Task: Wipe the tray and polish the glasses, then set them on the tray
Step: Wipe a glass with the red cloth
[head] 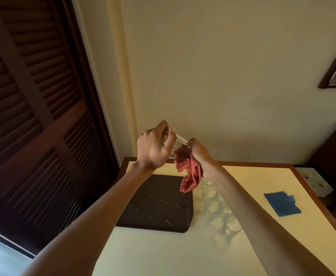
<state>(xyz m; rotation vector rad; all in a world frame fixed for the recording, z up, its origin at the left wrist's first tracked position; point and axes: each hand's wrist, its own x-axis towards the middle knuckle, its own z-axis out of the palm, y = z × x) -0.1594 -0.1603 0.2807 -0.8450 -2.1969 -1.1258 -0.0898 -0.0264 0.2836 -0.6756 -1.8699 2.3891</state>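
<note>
We are on the polishing step: the glass is held tilted in the air above the far end of the dark tray. Our left hand curls round its base end, and our right hand grips a bunched red cloth pushed against its mouth. The other glasses stand clustered on the bench, just beside the tray. Next, we judge, the cloth must come out and this glass go upright on the tray.

Tray: dark, rectangular, flat on table, pale streaks on surface. Glasses: clear tumblers, upright, clustered just beside tray at its 3 o'clock. Raised glass: tilted, above tray's 12 o'clock edge. Red cloth: bunched at its mouth, rest hanging.
</note>
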